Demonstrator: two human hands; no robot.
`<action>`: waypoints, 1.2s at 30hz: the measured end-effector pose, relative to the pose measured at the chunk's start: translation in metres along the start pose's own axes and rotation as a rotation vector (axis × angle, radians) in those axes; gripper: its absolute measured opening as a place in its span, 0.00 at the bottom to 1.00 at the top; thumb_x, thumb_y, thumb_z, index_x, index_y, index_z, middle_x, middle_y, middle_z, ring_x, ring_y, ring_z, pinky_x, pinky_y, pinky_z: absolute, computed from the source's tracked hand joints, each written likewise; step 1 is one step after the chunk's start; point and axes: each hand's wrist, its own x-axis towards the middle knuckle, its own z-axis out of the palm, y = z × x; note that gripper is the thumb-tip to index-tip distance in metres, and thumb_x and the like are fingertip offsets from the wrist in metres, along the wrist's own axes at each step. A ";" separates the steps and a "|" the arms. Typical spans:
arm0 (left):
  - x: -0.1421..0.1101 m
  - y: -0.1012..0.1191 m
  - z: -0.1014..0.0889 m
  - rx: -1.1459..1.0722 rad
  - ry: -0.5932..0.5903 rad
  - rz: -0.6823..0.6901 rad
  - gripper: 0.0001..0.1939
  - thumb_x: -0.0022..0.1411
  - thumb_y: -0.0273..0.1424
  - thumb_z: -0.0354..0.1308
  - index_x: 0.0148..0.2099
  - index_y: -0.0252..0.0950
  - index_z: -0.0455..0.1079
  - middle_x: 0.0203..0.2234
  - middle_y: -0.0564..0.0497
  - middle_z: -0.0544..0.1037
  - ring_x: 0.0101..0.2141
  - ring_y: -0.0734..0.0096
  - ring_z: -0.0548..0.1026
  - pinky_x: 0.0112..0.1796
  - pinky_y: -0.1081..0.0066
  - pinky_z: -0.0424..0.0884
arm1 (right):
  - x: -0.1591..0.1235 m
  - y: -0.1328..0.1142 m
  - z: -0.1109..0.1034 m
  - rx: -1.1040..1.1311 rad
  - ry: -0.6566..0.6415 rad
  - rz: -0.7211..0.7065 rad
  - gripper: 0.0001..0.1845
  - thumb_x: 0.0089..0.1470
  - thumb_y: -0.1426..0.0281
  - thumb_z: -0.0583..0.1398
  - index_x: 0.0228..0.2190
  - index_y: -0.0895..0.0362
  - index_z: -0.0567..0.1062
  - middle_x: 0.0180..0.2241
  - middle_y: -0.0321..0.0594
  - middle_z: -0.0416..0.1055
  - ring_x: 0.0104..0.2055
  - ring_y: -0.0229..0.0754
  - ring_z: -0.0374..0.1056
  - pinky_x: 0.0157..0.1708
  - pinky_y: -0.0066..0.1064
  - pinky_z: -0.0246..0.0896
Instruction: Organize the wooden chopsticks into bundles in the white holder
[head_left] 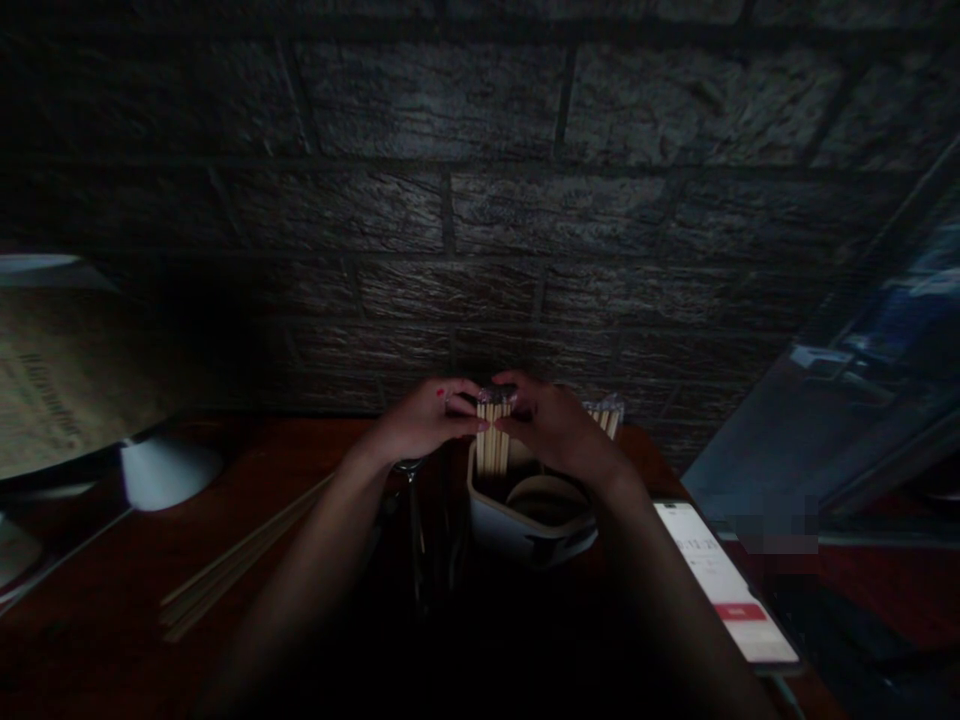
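**Two Hands Hold a Bundle of Sticks above a Box**

The left hand (431, 418) and the right hand (553, 428) both have their fingers closed around the upper part of the bundle of sticks (492, 450), one from each side. The bundle is upright, and its lower part goes inside the box (517, 532). Some shiny clear wrap (486, 394) is at its top. The box stands on the tabletop (289, 445), before a brick wall (450, 210). More sticks (604, 418) show behind the right hand. Loose sticks (240, 560) lie at left; a phone (724, 590) lies at right.
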 end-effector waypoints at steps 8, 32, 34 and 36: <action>0.000 0.001 0.001 0.034 0.004 -0.005 0.18 0.53 0.33 0.65 0.47 0.35 0.72 0.32 0.50 0.82 0.37 0.63 0.80 0.38 0.66 0.72 | -0.001 0.003 -0.002 0.070 -0.039 0.017 0.24 0.53 0.76 0.60 0.53 0.58 0.68 0.36 0.41 0.78 0.37 0.42 0.74 0.38 0.34 0.63; 0.003 -0.003 0.004 0.047 0.018 -0.015 0.20 0.54 0.33 0.65 0.50 0.36 0.72 0.35 0.48 0.83 0.39 0.60 0.80 0.40 0.64 0.72 | -0.002 -0.002 -0.001 -0.046 0.000 -0.007 0.23 0.51 0.79 0.60 0.50 0.57 0.70 0.30 0.36 0.74 0.31 0.40 0.70 0.34 0.31 0.59; 0.003 -0.004 0.004 0.050 0.021 -0.011 0.19 0.54 0.32 0.65 0.49 0.36 0.72 0.35 0.48 0.83 0.39 0.60 0.80 0.40 0.65 0.72 | -0.002 -0.002 -0.001 -0.049 -0.006 -0.010 0.23 0.50 0.79 0.60 0.50 0.58 0.71 0.29 0.36 0.73 0.30 0.40 0.70 0.34 0.31 0.59; 0.004 -0.004 0.004 0.050 0.020 -0.005 0.19 0.54 0.32 0.65 0.49 0.37 0.73 0.35 0.49 0.82 0.39 0.61 0.80 0.40 0.66 0.72 | -0.001 -0.001 0.000 -0.034 -0.009 -0.009 0.25 0.50 0.78 0.60 0.51 0.59 0.70 0.28 0.36 0.73 0.30 0.40 0.70 0.34 0.31 0.59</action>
